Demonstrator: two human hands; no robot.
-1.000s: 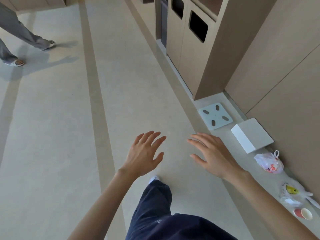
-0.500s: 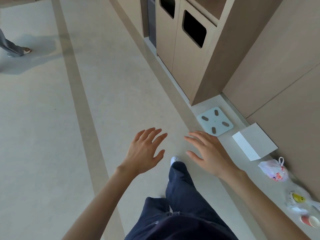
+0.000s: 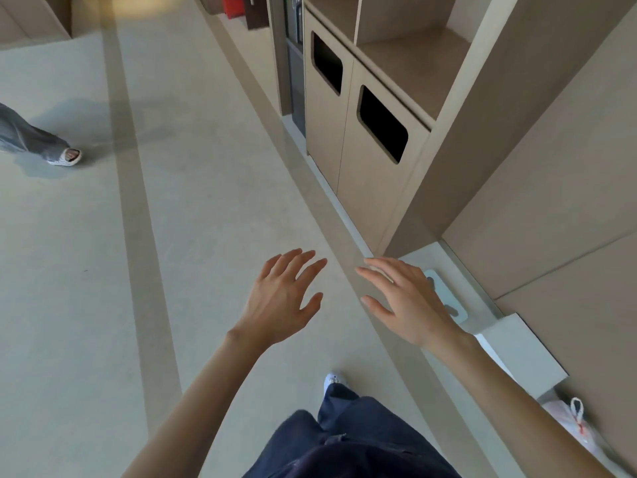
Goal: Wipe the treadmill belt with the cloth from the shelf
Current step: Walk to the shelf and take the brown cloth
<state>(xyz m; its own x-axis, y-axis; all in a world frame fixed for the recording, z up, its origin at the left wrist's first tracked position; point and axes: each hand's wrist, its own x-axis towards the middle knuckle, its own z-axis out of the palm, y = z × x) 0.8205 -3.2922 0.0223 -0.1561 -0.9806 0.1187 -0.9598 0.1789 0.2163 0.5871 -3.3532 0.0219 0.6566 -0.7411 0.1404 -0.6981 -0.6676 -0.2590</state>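
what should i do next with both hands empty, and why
Probably step toward the shelf over the bins and look into it. The left hand and right hand are open and hold nothing, and neither cloth nor treadmill is in view, so the cloth has to be found first.

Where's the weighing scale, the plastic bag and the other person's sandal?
Weighing scale [image 3: 445,292]: head view, on its bare pale-blue top.
Plastic bag [image 3: 565,424]: head view, on its crumpled white body.
Sandal [image 3: 63,161]: head view, on its white front.
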